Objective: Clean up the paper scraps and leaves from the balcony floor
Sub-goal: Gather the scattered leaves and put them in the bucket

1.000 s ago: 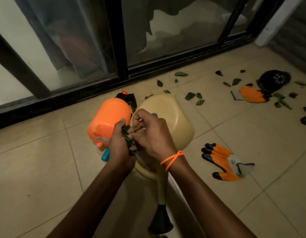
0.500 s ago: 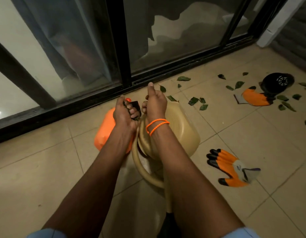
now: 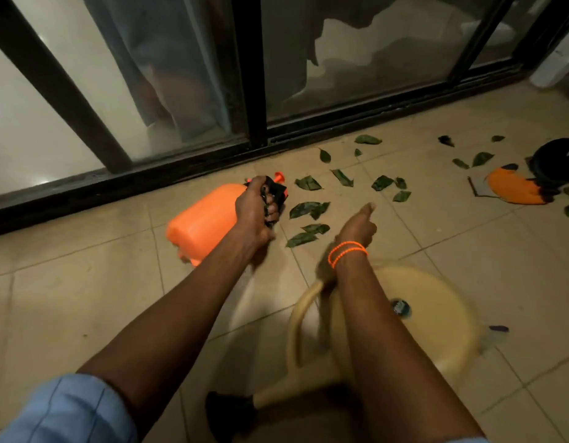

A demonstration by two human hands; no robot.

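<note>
Gripping leaves at the middle of the frame

Head view: The left hand (image 3: 256, 209) is at the centre of the frame, its fingers curled tight around a bunch of dark green leaves (image 3: 270, 207). It is just in front of the black and orange top of an orange sprayer bottle (image 3: 203, 220), which lies on its side on the tiled balcony floor (image 3: 84, 298).

The right hand (image 3: 358, 227) is a little right of centre, above the floor, with an orange bead bracelet (image 3: 345, 252) on the wrist. The thumb points up and the fingers look curled under; whether they hold something I cannot tell.

Loose leaves (image 3: 308, 207) lie on the floor just beyond both hands, and more are scattered toward the upper right, along the dark frame of the sliding glass door (image 3: 254, 75).

A beige watering can (image 3: 430, 311) is in the lower right, blurred, under the right forearm. At the right edge lie an orange glove (image 3: 513, 190) and a round black object (image 3: 556, 161), touching each other.
</note>
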